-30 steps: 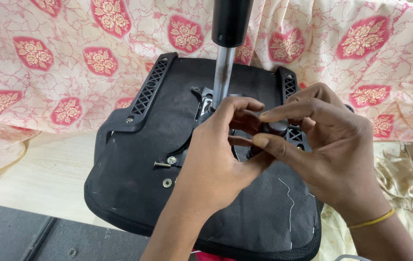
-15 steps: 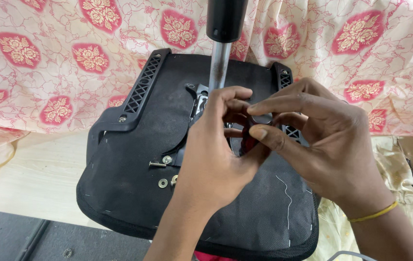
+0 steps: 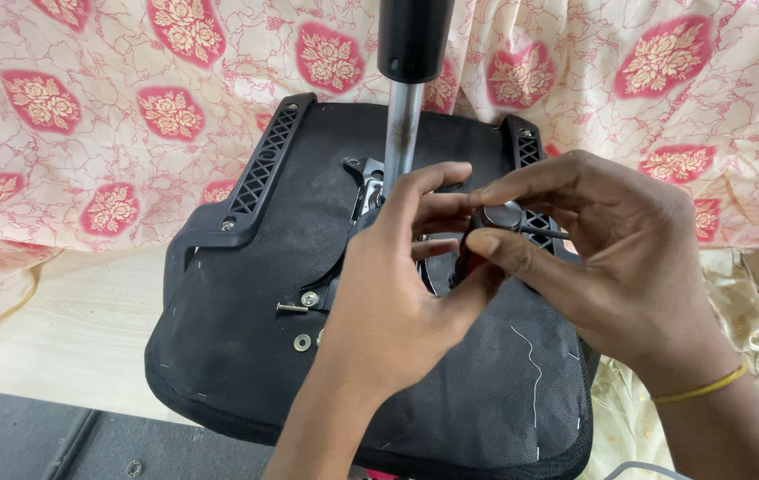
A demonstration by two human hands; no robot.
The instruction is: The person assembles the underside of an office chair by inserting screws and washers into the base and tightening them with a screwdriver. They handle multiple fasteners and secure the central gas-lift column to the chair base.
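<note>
Two hands meet over a small round black knob (image 3: 501, 216) on the mechanism under an upturned office-chair seat (image 3: 246, 347). The right hand (image 3: 615, 267) pinches the knob between thumb and forefinger, its other fingers loosely curled, and the left hand (image 3: 397, 302) closes from the other side, fingertips on or just beside the same part; which of them bears the grip cannot be told, since the fingers hide the joint. By the look of it the step in hand is fitting or turning this knob on the seat mechanism, and the next move would call for a steady twist with the fingers kept square to the knob, so that it neither slips nor binds. Just beside the hands the chrome gas-lift column (image 3: 401, 133) rises from the metal plate, topped by a black sleeve (image 3: 413, 36). Near the left wrist a loose bolt (image 3: 291, 308) and a washer (image 3: 302, 341) lie on the seat's black fabric underside, which shows a few white threads. Ribbed plastic brackets (image 3: 265, 160) run up each side of the seat. It rests on a pale wooden surface (image 3: 50, 356), draped at the back with cream cloth printed with red flowers (image 3: 104, 98). A yellow band circles the right wrist.
</note>
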